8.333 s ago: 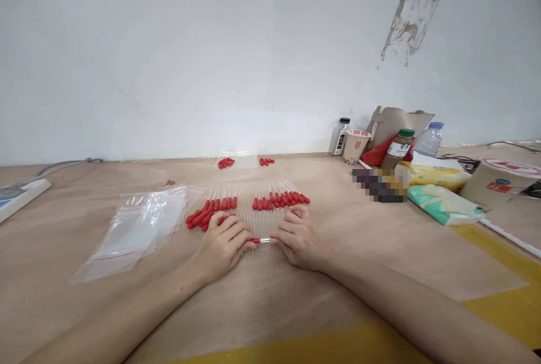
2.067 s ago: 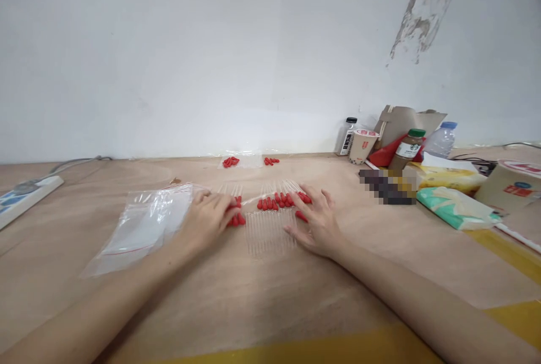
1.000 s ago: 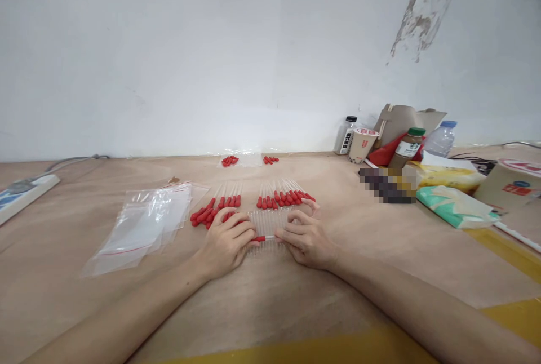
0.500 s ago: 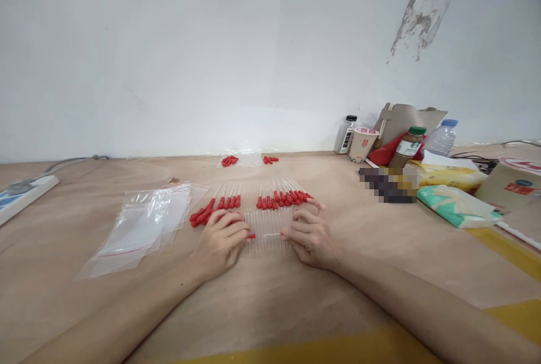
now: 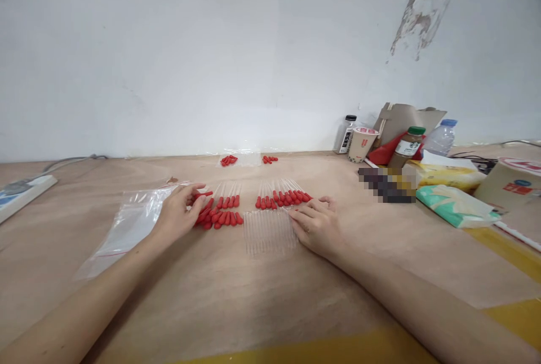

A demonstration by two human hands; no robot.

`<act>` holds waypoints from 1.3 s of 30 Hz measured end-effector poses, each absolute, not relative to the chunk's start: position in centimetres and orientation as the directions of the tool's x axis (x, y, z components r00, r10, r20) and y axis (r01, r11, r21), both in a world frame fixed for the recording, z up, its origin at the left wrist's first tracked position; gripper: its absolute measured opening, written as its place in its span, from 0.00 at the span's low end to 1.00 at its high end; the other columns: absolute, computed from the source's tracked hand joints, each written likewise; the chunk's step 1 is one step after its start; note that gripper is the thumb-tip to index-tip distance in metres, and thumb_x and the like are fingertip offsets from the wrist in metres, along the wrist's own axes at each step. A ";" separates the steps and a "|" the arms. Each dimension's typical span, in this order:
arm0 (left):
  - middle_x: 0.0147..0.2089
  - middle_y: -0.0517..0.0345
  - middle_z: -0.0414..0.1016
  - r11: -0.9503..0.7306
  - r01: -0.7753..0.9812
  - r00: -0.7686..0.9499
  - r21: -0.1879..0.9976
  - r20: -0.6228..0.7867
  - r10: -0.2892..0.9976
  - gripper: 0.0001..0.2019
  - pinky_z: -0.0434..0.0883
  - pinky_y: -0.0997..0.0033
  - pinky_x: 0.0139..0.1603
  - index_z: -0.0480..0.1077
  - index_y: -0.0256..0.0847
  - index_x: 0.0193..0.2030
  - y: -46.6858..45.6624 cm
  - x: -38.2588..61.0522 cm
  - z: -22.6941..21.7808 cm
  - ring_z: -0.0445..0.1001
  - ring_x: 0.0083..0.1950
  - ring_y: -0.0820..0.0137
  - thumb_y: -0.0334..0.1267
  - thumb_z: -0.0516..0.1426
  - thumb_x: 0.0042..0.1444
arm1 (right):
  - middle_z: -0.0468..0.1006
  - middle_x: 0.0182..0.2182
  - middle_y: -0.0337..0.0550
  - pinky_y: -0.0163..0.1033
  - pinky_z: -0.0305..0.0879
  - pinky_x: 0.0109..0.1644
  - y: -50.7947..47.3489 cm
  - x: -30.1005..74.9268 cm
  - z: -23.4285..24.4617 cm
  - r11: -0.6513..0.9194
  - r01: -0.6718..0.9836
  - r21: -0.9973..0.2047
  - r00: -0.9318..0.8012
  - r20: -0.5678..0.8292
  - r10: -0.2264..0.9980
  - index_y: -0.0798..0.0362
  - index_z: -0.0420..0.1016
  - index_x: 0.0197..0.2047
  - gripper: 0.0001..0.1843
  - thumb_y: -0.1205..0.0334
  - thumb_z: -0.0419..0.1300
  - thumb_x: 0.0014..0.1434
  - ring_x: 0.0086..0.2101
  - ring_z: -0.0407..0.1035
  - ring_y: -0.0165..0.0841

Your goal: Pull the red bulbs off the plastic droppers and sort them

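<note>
My left hand (image 5: 180, 212) is at the left end of a heap of red rubber dropper bulbs (image 5: 227, 218), its fingers closed around one red bulb (image 5: 207, 194). My right hand (image 5: 318, 222) rests at the right end of a row of clear glass dropper tubes (image 5: 268, 233), fingers pinched together; what they hold, if anything, is hidden. Behind the heap lie several droppers with red bulbs (image 5: 229, 202), their thin tubes pointing to the wall. A second group of red-bulbed droppers (image 5: 281, 198) lies behind the glass tubes, close to my right fingers.
Clear zip bags (image 5: 127, 223) lie left, partly under my left arm. Small red pieces (image 5: 270, 159) lie near the wall, some on a plastic bag (image 5: 249, 158). A power strip (image 5: 27, 195) is far left. Cups, bottles (image 5: 408, 147) and tissue packs (image 5: 456, 206) crowd the right side.
My left hand has moved left and away, from the glass tubes to the bulb heap, uncovering its front bulbs. My right hand has shifted slightly; the tube seen between my hands no longer shows there.
</note>
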State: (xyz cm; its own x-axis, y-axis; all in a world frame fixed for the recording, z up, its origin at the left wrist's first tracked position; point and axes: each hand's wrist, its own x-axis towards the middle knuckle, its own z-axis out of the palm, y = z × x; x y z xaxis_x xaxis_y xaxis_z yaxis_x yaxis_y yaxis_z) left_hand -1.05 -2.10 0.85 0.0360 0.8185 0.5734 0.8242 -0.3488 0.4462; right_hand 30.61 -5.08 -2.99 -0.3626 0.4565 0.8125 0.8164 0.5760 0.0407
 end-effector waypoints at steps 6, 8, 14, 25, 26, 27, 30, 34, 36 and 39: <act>0.33 0.61 0.72 -0.262 0.821 0.007 0.507 0.450 0.893 0.16 0.65 0.73 0.31 0.66 0.42 0.34 -2.0 -2.4 0.9 0.69 0.31 0.71 0.53 0.56 0.48 | 0.75 0.24 0.38 0.44 0.46 0.46 -5.2 30.3 -3.2 0.566 0.823 0.055 -0.394 0.772 0.498 0.50 0.75 0.30 0.08 0.66 0.55 0.56 0.31 0.63 0.30; 0.29 0.62 0.71 -0.223 0.844 0.019 0.487 0.389 0.921 0.16 0.64 0.73 0.30 0.67 0.42 0.32 -2.2 -2.2 0.9 0.68 0.29 0.71 0.53 0.55 0.48 | 0.75 0.24 0.38 0.44 0.46 0.47 -5.3 30.2 -3.2 0.583 0.812 0.032 -0.398 0.762 0.511 0.50 0.75 0.31 0.07 0.63 0.55 0.56 0.31 0.63 0.30; 0.24 0.64 0.69 -0.095 0.863 -0.056 0.496 0.281 0.958 0.18 0.62 0.73 0.29 0.67 0.42 0.29 -2.6 -1.8 1.2 0.66 0.26 0.71 0.56 0.54 0.47 | 0.75 0.26 0.40 0.46 0.46 0.49 -5.7 29.9 -3.1 0.639 0.769 0.014 -0.439 0.738 0.512 0.50 0.76 0.33 0.11 0.53 0.57 0.54 0.32 0.63 0.32; 0.25 0.59 0.73 0.039 0.868 -0.118 0.494 0.130 0.984 0.17 0.62 0.71 0.29 0.69 0.42 0.24 1.6 -2.7 1.7 0.70 0.29 0.66 0.55 0.55 0.43 | 0.72 0.24 0.41 0.45 0.47 0.45 -5.5 29.5 -3.2 0.673 0.737 0.061 -0.485 0.741 0.464 0.52 0.75 0.28 0.27 0.35 0.56 0.48 0.31 0.61 0.32; 0.25 0.58 0.73 0.062 0.869 -0.115 0.492 0.078 0.990 0.18 0.62 0.71 0.29 0.69 0.41 0.23 2.0 -2.6 1.9 0.70 0.30 0.65 0.56 0.55 0.42 | 0.72 0.24 0.41 0.45 0.48 0.45 -5.4 29.5 -3.3 0.675 0.736 0.058 -0.482 0.745 0.462 0.52 0.75 0.28 0.26 0.35 0.56 0.48 0.31 0.61 0.32; 0.23 0.58 0.73 0.085 0.869 -0.110 0.487 0.025 0.994 0.18 0.62 0.71 0.29 0.69 0.41 0.21 2.4 -2.4 2.0 0.71 0.29 0.64 0.56 0.56 0.41 | 0.73 0.24 0.41 0.45 0.48 0.46 -5.4 29.6 -3.3 0.676 0.735 0.052 -0.474 0.752 0.458 0.52 0.75 0.28 0.26 0.35 0.56 0.48 0.31 0.61 0.32; 0.18 0.56 0.70 0.147 0.873 -0.123 0.466 -0.082 0.989 0.18 0.62 0.70 0.26 0.67 0.40 0.15 3.1 -1.5 2.4 0.70 0.26 0.62 0.55 0.59 0.35 | 0.74 0.25 0.41 0.46 0.48 0.47 -5.3 29.8 -3.3 0.672 0.741 0.022 -0.430 0.783 0.449 0.52 0.76 0.30 0.24 0.38 0.58 0.49 0.31 0.62 0.32; 0.15 0.55 0.68 0.181 0.866 -0.168 0.465 -0.071 0.983 0.16 0.62 0.69 0.24 0.64 0.40 0.11 3.6 -0.6 2.5 0.70 0.24 0.62 0.49 0.61 0.33 | 0.75 0.26 0.41 0.46 0.47 0.49 -5.2 30.4 -2.9 0.638 0.770 -0.015 -0.371 0.803 0.466 0.51 0.77 0.32 0.21 0.41 0.58 0.50 0.31 0.64 0.32; 0.14 0.56 0.66 0.179 0.861 -0.181 0.475 -0.042 0.983 0.15 0.61 0.69 0.23 0.63 0.40 0.11 3.8 -0.4 2.4 0.69 0.23 0.62 0.46 0.59 0.36 | 0.75 0.26 0.41 0.46 0.46 0.50 -5.1 30.6 -2.7 0.619 0.784 -0.037 -0.346 0.803 0.486 0.50 0.77 0.33 0.20 0.42 0.58 0.51 0.32 0.64 0.32; 0.16 0.56 0.67 0.133 0.850 -0.175 0.510 0.035 0.984 0.14 0.62 0.69 0.24 0.63 0.39 0.13 3.9 -0.5 2.6 0.69 0.24 0.63 0.45 0.54 0.42 | 0.75 0.26 0.40 0.47 0.45 0.51 -5.0 30.8 -2.6 0.581 0.809 -0.089 -0.282 0.808 0.517 0.50 0.77 0.32 0.15 0.48 0.57 0.55 0.32 0.65 0.31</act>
